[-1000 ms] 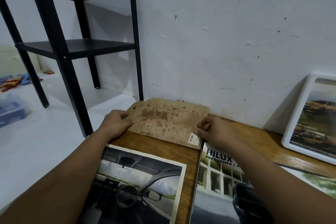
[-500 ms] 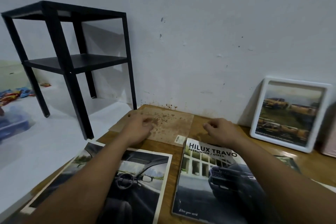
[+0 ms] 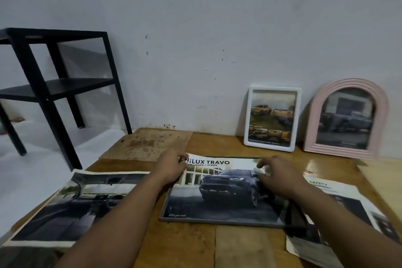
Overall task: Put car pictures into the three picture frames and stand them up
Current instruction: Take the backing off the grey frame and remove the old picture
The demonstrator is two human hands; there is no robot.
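The Hilux Travo car picture (image 3: 224,196) lies flat on the wooden table (image 3: 187,246). My left hand (image 3: 171,167) grips its top left corner, which is lifted a little. My right hand (image 3: 276,178) pinches its top right corner. A stained brown backing board (image 3: 148,144) lies flat behind my left hand, near the wall. Two filled frames lean upright against the wall: a white frame (image 3: 272,91) with yellow cars and a pink arched frame (image 3: 345,85) with a dark car.
A car-interior picture (image 3: 71,206) lies at the table's left edge. A sheet marked SAFETY (image 3: 339,213) lies at the right, partly under my right arm. A black side table (image 3: 54,85) stands on the floor at the left. A pale board (image 3: 382,180) sits far right.
Both hands have left the brown backing board and come back to the Hilux picture, taking hold of its top corners. The view has swung right, bringing the pink frame into sight.
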